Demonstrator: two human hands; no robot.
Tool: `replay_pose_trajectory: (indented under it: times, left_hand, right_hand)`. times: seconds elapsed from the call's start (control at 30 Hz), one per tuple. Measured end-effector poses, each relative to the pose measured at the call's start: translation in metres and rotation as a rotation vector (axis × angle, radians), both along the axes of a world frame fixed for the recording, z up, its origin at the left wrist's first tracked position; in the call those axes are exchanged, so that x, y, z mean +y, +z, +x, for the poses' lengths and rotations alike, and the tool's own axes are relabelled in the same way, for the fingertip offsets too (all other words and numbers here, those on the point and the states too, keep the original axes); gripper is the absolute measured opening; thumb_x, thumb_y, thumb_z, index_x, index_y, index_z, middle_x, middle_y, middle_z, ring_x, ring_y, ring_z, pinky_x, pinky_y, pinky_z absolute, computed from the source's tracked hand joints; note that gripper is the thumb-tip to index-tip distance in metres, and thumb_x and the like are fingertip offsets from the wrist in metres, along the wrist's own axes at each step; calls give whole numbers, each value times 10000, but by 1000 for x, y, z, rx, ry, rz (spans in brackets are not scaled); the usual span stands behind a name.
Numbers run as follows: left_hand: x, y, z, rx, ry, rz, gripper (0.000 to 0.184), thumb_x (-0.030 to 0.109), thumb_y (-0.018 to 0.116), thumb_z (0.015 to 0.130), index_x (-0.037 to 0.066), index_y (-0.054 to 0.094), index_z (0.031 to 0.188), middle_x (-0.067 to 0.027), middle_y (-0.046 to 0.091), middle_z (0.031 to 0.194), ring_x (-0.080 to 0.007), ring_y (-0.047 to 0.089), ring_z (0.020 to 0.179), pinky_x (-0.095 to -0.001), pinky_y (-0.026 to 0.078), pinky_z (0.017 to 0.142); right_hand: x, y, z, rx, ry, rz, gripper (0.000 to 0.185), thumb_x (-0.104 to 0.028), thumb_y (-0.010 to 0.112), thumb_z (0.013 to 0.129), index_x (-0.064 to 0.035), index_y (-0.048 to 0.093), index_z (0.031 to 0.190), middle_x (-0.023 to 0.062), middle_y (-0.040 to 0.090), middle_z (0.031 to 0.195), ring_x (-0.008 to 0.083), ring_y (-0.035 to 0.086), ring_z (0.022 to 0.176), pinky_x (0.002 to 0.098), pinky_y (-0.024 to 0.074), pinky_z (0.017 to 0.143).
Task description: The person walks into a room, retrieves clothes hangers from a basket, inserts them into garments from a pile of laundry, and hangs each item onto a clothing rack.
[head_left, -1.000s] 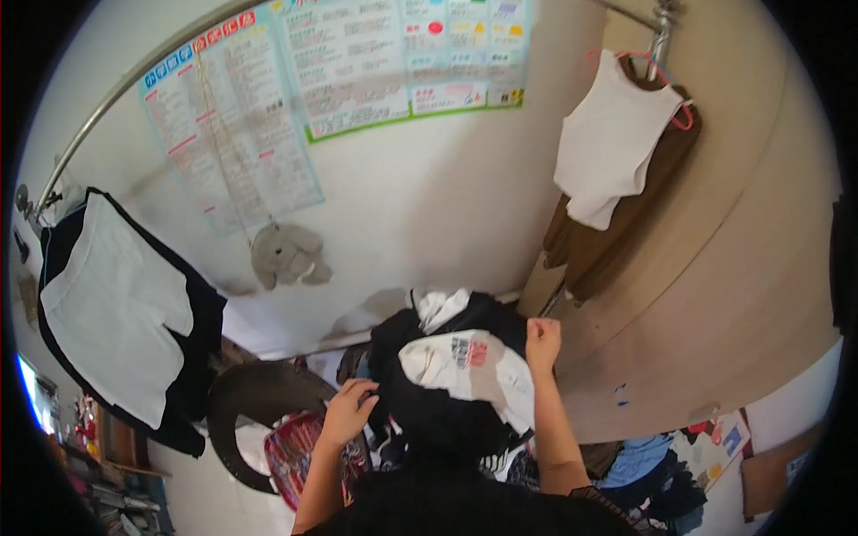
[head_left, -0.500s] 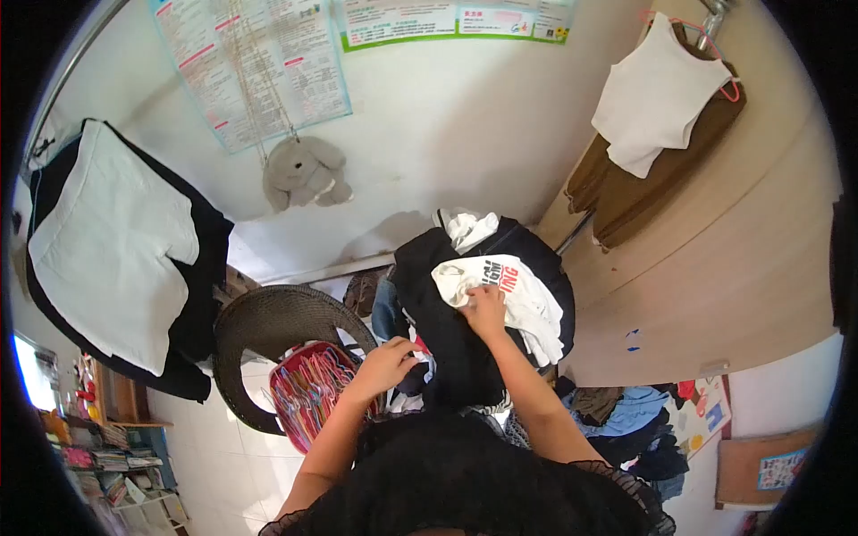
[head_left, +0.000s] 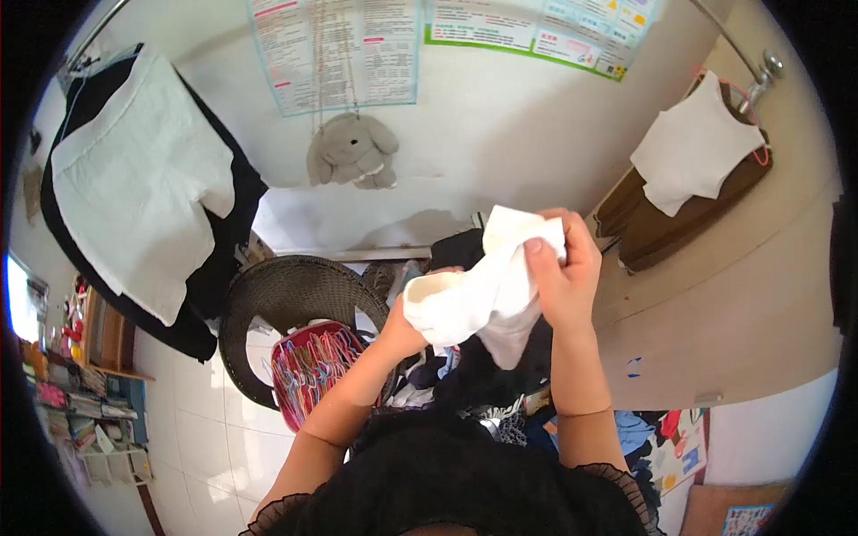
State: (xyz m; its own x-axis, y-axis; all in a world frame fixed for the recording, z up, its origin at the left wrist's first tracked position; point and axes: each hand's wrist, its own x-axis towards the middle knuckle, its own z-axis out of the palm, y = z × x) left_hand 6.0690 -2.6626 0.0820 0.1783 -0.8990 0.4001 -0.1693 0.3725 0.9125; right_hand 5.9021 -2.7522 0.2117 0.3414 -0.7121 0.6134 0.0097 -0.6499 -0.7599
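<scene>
A bunched white T-shirt [head_left: 487,290] is held up in front of me, folded over on itself, with no print showing. My left hand [head_left: 402,329] grips its left end beside a rolled opening, fingers partly hidden by the cloth. At the other end, my right hand [head_left: 569,272] pinches the fabric with the thumb on top. Beneath the shirt lies a pile of black clothes [head_left: 478,380], partly covered by my hands and the shirt.
To the left, a dark wicker chair [head_left: 290,272] holds a red basket with many hangers [head_left: 317,362]. White shorts [head_left: 147,174] hang at left, and a white top [head_left: 697,147] hangs at right. A grey plush rabbit [head_left: 353,152] hangs on the wall. More clothes [head_left: 633,433] lie at lower right.
The white T-shirt has been lifted off the black pile, and my left hand has come over to take hold of it too. The view has shifted slightly.
</scene>
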Motion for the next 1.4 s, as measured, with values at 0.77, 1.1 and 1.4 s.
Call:
replay_pose_trajectory:
  times: [0.77, 1.1, 1.4]
  left_hand:
    - [159, -55, 67, 57, 600, 282, 253, 216, 632, 867, 21, 580, 1019, -85, 636, 816, -124, 599, 681, -276, 476, 622]
    - [223, -138, 44, 84, 713, 693, 444, 154, 690, 727, 39, 505, 1114, -126, 627, 974, -256, 642, 747, -361, 502, 681]
    - [268, -302, 137, 90, 1180, 795, 156, 115, 586, 789, 101, 702, 892, -130, 672, 823, -291, 652, 768, -379, 501, 679]
  right_hand:
    - [72, -139, 149, 303, 728, 13, 214, 84, 598, 720, -23, 414, 730, 119, 561, 906, 243, 533, 777, 292, 436, 713]
    - [141, -206, 154, 453, 970, 102, 164, 91, 568, 666, -29, 462, 704, 110, 524, 856, 264, 526, 762, 306, 428, 670]
    - [153, -223, 154, 610, 986, 204, 197, 87, 621, 639, -31, 468, 680, 91, 520, 814, 235, 530, 766, 281, 414, 700]
